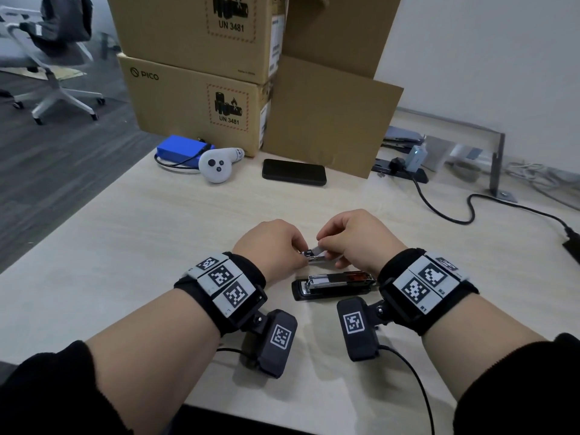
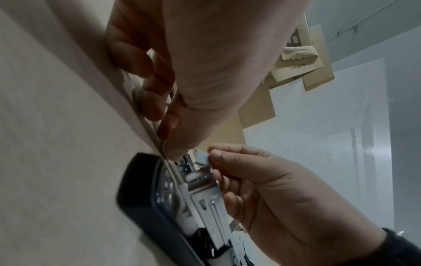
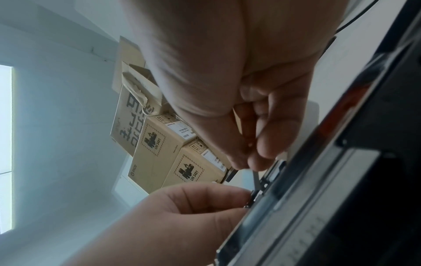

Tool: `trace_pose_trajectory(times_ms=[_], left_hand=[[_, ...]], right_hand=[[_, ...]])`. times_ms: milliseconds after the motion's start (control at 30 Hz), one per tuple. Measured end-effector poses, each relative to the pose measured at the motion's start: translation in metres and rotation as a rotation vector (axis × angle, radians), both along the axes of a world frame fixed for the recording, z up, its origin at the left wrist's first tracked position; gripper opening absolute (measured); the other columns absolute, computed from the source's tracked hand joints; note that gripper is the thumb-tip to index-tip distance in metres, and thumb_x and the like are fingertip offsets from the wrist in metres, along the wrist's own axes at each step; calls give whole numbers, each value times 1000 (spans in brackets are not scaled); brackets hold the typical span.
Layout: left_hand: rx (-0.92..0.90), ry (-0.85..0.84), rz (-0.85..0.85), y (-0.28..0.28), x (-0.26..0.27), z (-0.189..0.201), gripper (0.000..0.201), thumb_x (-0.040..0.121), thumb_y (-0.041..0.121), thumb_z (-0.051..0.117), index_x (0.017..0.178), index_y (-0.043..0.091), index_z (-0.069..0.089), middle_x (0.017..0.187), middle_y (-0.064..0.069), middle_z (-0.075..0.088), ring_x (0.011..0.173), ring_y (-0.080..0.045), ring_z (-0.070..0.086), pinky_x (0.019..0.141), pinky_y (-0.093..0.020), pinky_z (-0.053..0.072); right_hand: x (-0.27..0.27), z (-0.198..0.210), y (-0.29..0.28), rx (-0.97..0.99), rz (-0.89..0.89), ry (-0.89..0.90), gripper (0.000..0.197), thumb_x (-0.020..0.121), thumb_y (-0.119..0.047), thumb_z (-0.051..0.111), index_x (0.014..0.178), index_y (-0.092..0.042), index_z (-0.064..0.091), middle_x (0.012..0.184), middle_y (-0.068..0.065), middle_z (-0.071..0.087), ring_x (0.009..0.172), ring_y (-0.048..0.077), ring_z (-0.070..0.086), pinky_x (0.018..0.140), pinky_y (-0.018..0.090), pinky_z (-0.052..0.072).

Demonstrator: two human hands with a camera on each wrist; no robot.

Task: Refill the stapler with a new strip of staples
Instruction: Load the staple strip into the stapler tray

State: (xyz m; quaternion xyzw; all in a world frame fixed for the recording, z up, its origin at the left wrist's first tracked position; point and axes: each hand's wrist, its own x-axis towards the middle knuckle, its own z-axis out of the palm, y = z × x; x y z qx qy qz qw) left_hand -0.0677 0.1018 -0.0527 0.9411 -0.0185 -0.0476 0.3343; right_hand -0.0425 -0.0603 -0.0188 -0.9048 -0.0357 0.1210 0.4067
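Note:
The black stapler lies open on the pale table, its metal magazine facing up, just near side of both hands. A short shiny strip of staples hangs slightly above the table beyond the stapler. My left hand pinches its left end between thumb and forefinger. My right hand pinches the other end, where the strip shows as a thin grey piece. In the right wrist view the strip runs between the two sets of fingertips, beside the magazine.
Stacked cardboard boxes stand at the table's far side. In front of them lie a black phone, a white controller and a blue pack. A black cable crosses the right side. The table's left edge runs diagonally.

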Motion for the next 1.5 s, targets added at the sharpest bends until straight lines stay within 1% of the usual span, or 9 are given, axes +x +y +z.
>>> trace_pose_trajectory(times_ms=[167, 733, 933, 1000, 1067, 1133, 1300, 1433, 1500], left_hand=[[-6, 3, 1, 1, 0, -1, 8, 76, 28, 74, 83, 28, 78, 83, 9, 76, 83, -14, 69, 80, -36, 59], [-8, 1, -2, 2, 3, -4, 8, 75, 29, 78, 83, 28, 79, 83, 10, 73, 84, -14, 68, 78, -31, 57], [-11, 4, -4, 2, 3, -4, 12, 74, 30, 79, 86, 29, 79, 88, 9, 75, 87, -15, 68, 82, -34, 57], [-8, 1, -8, 1, 3, -3, 12, 75, 31, 79, 87, 29, 79, 88, 8, 75, 88, -16, 68, 81, -33, 56], [-8, 1, -13, 1, 3, -3, 13, 75, 31, 80, 88, 28, 79, 85, 8, 73, 87, -16, 68, 78, -31, 54], [-4, -3, -13, 2, 2, -3, 11, 77, 30, 79, 87, 27, 79, 84, 10, 72, 87, -15, 68, 78, -31, 54], [2, -23, 7, 1, 0, -4, 8, 78, 29, 74, 83, 27, 79, 81, 12, 74, 83, -11, 69, 78, -32, 58], [8, -12, 1, 0, 0, -2, 7, 78, 28, 75, 84, 27, 79, 84, 11, 75, 84, -11, 69, 81, -33, 58], [12, -9, -1, 0, 0, -2, 8, 79, 28, 75, 86, 27, 79, 86, 10, 75, 86, -12, 69, 82, -32, 58]], right_hand=[[3, 0, 2, -84, -20, 17, 16, 82, -1, 63, 74, -11, 73, 58, 9, 70, 50, 22, 63, 62, 39, 60], [8, 1, 14, -301, 53, -22, 8, 77, -10, 74, 71, -11, 71, 59, 7, 70, 50, 21, 62, 58, 34, 57], [4, 1, 15, -362, 83, -104, 1, 78, -15, 73, 77, -16, 73, 69, 0, 70, 72, 23, 71, 71, 36, 59], [2, 2, 15, -320, 103, -85, 10, 81, -11, 66, 77, -18, 72, 70, 1, 72, 69, 24, 73, 63, 34, 60], [0, 4, 12, -224, 108, -46, 14, 85, -9, 61, 78, -18, 70, 72, 2, 75, 59, 21, 71, 45, 24, 49], [-2, 10, 4, -147, 62, -65, 14, 87, -11, 60, 81, -17, 70, 74, 1, 76, 55, 16, 66, 42, 19, 41], [-1, 21, -30, -231, -67, -243, 17, 91, -26, 57, 85, -22, 72, 83, -5, 72, 77, 17, 65, 68, 31, 52], [1, 16, -43, -447, 30, -109, 22, 91, -33, 57, 100, -23, 74, 103, -5, 73, 96, 18, 65, 90, 37, 54], [0, 13, -43, -473, 72, -39, 26, 86, -42, 65, 105, -26, 73, 107, -6, 71, 99, 16, 64, 92, 37, 54]])
